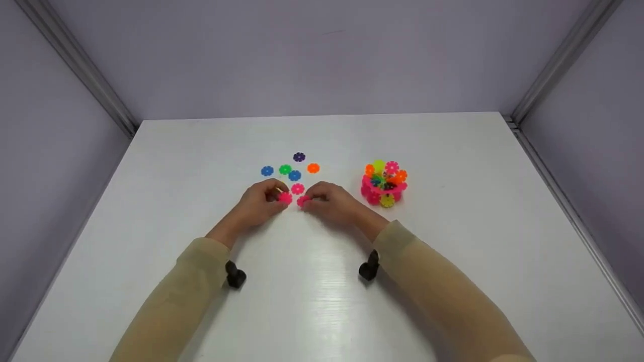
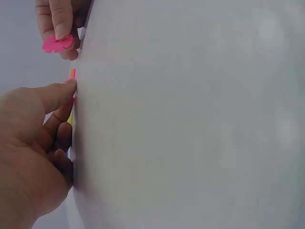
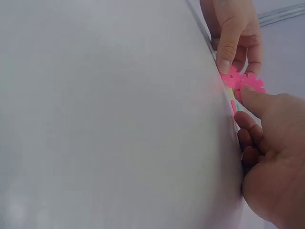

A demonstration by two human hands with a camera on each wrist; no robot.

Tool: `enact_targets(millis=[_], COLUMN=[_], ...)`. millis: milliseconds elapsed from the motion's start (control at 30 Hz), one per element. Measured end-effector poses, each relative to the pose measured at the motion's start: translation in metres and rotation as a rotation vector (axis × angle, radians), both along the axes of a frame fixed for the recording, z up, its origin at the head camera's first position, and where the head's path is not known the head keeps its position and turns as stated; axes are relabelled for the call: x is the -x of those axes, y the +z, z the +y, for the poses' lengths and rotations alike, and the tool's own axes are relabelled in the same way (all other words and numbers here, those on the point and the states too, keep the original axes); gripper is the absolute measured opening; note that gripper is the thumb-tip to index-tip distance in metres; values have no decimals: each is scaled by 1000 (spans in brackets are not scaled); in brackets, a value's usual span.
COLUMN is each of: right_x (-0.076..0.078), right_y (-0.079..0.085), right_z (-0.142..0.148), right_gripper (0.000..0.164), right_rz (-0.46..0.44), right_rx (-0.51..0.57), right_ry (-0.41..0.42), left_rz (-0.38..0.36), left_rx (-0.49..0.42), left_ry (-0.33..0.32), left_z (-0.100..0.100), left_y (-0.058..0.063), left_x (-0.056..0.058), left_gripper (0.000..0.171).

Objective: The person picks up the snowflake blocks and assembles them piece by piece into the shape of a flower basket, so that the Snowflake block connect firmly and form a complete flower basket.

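In the head view my left hand (image 1: pixel 259 202) pinches a pink snowflake disc (image 1: pixel 285 197) by its edge. A sliver of yellow shows at its curled fingers. Facing it, my right hand (image 1: pixel 332 202) holds another pink snowflake disc (image 1: pixel 302 201) between thumb and fingers, with a small gap between the two discs. A third pink disc (image 1: pixel 298 189) lies flat just beyond that gap. From the right wrist, the right hand's disc (image 3: pixel 253 82) overlaps the left hand's disc (image 3: pixel 232 75). The left wrist view shows the right hand's disc (image 2: pixel 58 44) under its thumb.
Past the hands, loose discs lie on the white table (image 1: pixel 322 301): blue (image 1: pixel 267 171), green (image 1: pixel 285 169), a second blue (image 1: pixel 295 175), orange (image 1: pixel 313 168) and dark purple (image 1: pixel 299 157). Right of the right hand stands a round pink-walled assembly (image 1: pixel 384 185) of joined multicoloured discs.
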State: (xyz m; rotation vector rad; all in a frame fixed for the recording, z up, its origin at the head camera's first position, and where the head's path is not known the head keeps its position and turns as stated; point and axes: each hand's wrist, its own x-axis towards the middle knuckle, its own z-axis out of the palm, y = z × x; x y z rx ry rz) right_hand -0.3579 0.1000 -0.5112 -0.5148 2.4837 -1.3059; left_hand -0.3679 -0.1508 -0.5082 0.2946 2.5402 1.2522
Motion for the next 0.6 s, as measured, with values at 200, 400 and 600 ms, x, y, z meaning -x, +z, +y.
enact_targets(millis=[200,400,600], right_x=[-12,-37,-60], right_y=[6,11,15], right_z=[20,41,59], right_gripper=[15,17,19], right_rz=[-119,-145,-70], right_rx=[148,271,363], right_ry=[-54,-104,-88], left_rz=[-1,48,105], left_rx=[-85,-245,-363], left_ry=[28,-12,-52], left_z=[10,31,49], left_y=[5,16,27], left_x=[-17,-41,-70], left_gripper=[32,34,37])
